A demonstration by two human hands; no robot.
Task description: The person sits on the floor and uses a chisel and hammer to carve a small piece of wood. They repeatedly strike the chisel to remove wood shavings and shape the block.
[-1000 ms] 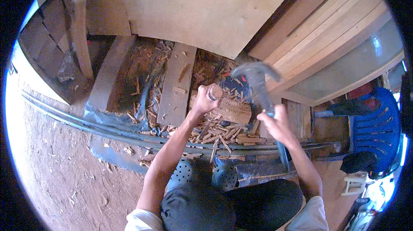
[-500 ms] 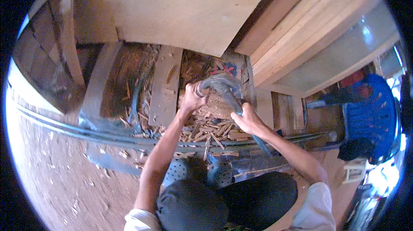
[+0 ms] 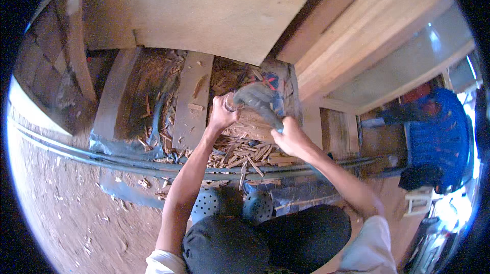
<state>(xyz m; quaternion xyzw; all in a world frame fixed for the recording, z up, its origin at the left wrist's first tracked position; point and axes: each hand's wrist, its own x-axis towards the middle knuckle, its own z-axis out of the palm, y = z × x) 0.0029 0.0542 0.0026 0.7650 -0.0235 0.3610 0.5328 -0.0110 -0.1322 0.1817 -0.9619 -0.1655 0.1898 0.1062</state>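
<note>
Both of my hands are closed on a grey, rounded-headed hand tool (image 3: 260, 103) that looks like an angle grinder; motion blurs its details. My left hand (image 3: 223, 113) wraps round the handle at its left side. My right hand (image 3: 291, 136) grips its rear body, and a teal cord or hose (image 3: 317, 172) trails beneath my right forearm. The tool is over a pale, rough wood surface (image 3: 250, 123) between boards. Wood chips (image 3: 242, 154) are heaped just nearer to me. What the tool's underside touches is hidden.
A big plywood sheet (image 3: 204, 8) spans the far side. Thick beams (image 3: 367, 29) slant across the far right. A flat grey-brown board (image 3: 191, 100) lies left of my hands. Long pipes (image 3: 153, 166) run crosswise before my perforated clogs (image 3: 258, 206). A blue plastic chair (image 3: 439, 141) stands right.
The tool and both hands have shifted slightly left, and the tool's head sits a little lower and flatter. Both hands keep their grip.
</note>
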